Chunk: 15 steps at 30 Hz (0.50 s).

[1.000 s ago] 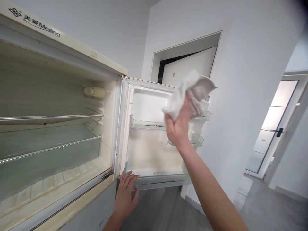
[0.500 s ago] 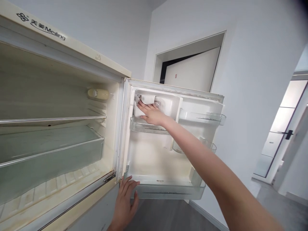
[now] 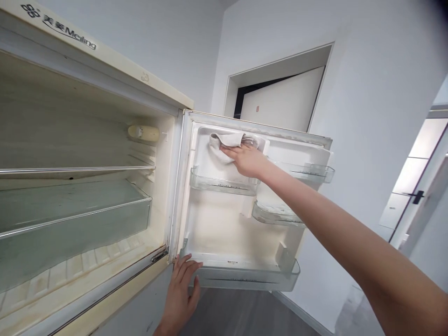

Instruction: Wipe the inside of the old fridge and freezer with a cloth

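An old cream fridge (image 3: 105, 74) stands open at the left, its door (image 3: 224, 228) swung out toward me. My right hand (image 3: 247, 161) presses a light grey cloth (image 3: 226, 142) flat against the upper inner panel of the door, just above a clear door shelf (image 3: 224, 184). My left hand (image 3: 182, 289) rests with fingers spread on the bottom left corner of the door, beside the lowest door shelf (image 3: 245, 277).
Inside the fridge are glass shelves (image 3: 73, 205) and a small lamp housing (image 3: 143, 132). Two more clear door bins (image 3: 308, 170) sit at the door's right. A white wall, a doorway (image 3: 280, 98) and a glass door (image 3: 416, 186) lie behind.
My right hand carried the cloth from mid-air onto the door's upper left panel, then slid it a little to the right. The left hand stayed on the door's corner.
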Tool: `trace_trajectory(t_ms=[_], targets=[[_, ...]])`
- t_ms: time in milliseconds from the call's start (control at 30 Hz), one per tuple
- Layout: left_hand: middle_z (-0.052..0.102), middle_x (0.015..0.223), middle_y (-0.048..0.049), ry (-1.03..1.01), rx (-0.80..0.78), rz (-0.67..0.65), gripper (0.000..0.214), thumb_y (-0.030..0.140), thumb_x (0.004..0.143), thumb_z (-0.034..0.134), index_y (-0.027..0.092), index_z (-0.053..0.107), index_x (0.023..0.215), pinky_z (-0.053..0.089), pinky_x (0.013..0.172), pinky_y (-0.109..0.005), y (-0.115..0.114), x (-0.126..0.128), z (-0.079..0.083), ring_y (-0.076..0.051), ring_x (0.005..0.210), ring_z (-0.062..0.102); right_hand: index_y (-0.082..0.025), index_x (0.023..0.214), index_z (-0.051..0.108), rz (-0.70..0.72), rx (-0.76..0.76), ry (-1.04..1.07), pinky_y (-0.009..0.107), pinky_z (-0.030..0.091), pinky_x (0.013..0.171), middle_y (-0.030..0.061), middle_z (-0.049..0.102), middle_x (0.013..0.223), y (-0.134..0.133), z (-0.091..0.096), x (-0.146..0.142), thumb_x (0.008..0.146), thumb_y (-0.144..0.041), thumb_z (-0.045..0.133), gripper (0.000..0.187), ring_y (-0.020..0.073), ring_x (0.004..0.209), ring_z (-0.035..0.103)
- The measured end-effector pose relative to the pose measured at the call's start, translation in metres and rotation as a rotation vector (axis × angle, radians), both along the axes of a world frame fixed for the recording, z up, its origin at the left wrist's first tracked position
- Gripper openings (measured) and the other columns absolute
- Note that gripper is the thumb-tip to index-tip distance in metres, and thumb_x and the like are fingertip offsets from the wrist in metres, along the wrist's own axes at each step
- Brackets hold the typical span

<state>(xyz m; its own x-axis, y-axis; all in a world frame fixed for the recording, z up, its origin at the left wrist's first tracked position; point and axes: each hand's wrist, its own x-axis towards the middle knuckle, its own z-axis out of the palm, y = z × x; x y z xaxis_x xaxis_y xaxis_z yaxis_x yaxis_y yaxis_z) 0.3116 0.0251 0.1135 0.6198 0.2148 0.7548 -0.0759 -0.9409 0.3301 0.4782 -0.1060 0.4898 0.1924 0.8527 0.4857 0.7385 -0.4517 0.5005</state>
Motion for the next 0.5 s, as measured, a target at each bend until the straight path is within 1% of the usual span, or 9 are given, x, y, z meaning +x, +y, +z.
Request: trace_trajectory(t_ms=[67,133,200,267,300,333,433,500], targets=[[0.069,0.106,-0.0030,-0.006,0.006,0.003,0.034,0.017,0.080,0.047,0.030,0.053,0.111,0.047,0.104,-0.062,0.000,0.001,0.000,-0.024,0.120,0.056,-0.020,0.143,0.034,-0.010,-0.049,0.072,0.042,0.029,0.109,0.0027,0.038,0.147,-0.002,-0.002,-0.004,0.081,-0.011,0.039,0.063,0.0245,0.131,0.039],[0.069,0.107,-0.0031,0.002,0.002,0.000,0.035,0.018,0.080,0.047,0.030,0.053,0.112,0.047,0.104,-0.062,0.000,0.001,0.000,-0.024,0.121,0.056,-0.025,0.141,0.039,-0.046,-0.125,0.193,0.038,0.036,0.105,-0.0006,0.041,0.145,-0.005,-0.002,-0.012,0.077,-0.010,0.042,0.066,0.0230,0.128,0.044],[0.069,0.108,-0.0024,0.011,-0.005,-0.007,0.035,0.018,0.081,0.046,0.031,0.052,0.113,0.046,0.105,-0.062,0.000,0.001,0.000,-0.024,0.122,0.055,-0.034,0.137,0.044,-0.126,-0.190,0.303,0.034,0.043,0.096,-0.0046,0.048,0.140,-0.008,0.002,-0.020,0.074,-0.010,0.044,0.067,0.0225,0.121,0.050],[0.069,0.108,-0.0020,0.014,-0.012,-0.012,0.035,0.018,0.081,0.046,0.031,0.052,0.113,0.045,0.105,-0.062,0.000,0.001,0.001,-0.023,0.122,0.055,-0.038,0.134,0.046,-0.213,-0.216,0.337,0.033,0.047,0.086,-0.0056,0.055,0.133,-0.011,0.008,-0.025,0.073,-0.010,0.045,0.068,0.0231,0.113,0.056],[0.069,0.107,-0.0021,0.010,-0.013,-0.011,0.034,0.018,0.081,0.046,0.031,0.052,0.112,0.045,0.106,-0.063,0.000,0.001,0.000,-0.024,0.122,0.055,-0.038,0.135,0.045,-0.238,-0.198,0.307,0.033,0.048,0.083,-0.0046,0.056,0.132,-0.013,0.011,-0.026,0.073,-0.009,0.045,0.068,0.0236,0.110,0.058],[0.069,0.106,-0.0024,0.002,-0.013,-0.007,0.034,0.018,0.081,0.046,0.030,0.053,0.111,0.045,0.106,-0.063,0.000,0.001,0.000,-0.024,0.121,0.056,-0.035,0.137,0.043,-0.247,-0.157,0.245,0.033,0.048,0.082,-0.0024,0.056,0.133,-0.015,0.013,-0.026,0.073,-0.009,0.044,0.069,0.0243,0.110,0.058],[0.070,0.104,-0.0029,-0.017,-0.012,0.007,0.032,0.018,0.080,0.046,0.029,0.054,0.109,0.046,0.104,-0.063,0.000,0.003,-0.002,-0.024,0.119,0.057,-0.020,0.140,0.041,-0.221,-0.014,-0.002,0.037,0.043,0.093,0.0068,0.052,0.136,-0.018,0.017,-0.020,0.076,-0.007,0.040,0.065,0.0253,0.114,0.054],[0.069,0.104,-0.0028,-0.021,-0.008,0.011,0.031,0.017,0.080,0.046,0.029,0.054,0.109,0.047,0.103,-0.063,0.000,0.004,-0.003,-0.024,0.118,0.057,-0.014,0.137,0.044,-0.216,-0.012,-0.102,0.038,0.038,0.099,0.0110,0.055,0.133,-0.019,0.014,-0.016,0.077,-0.007,0.039,0.060,0.0249,0.116,0.053]])
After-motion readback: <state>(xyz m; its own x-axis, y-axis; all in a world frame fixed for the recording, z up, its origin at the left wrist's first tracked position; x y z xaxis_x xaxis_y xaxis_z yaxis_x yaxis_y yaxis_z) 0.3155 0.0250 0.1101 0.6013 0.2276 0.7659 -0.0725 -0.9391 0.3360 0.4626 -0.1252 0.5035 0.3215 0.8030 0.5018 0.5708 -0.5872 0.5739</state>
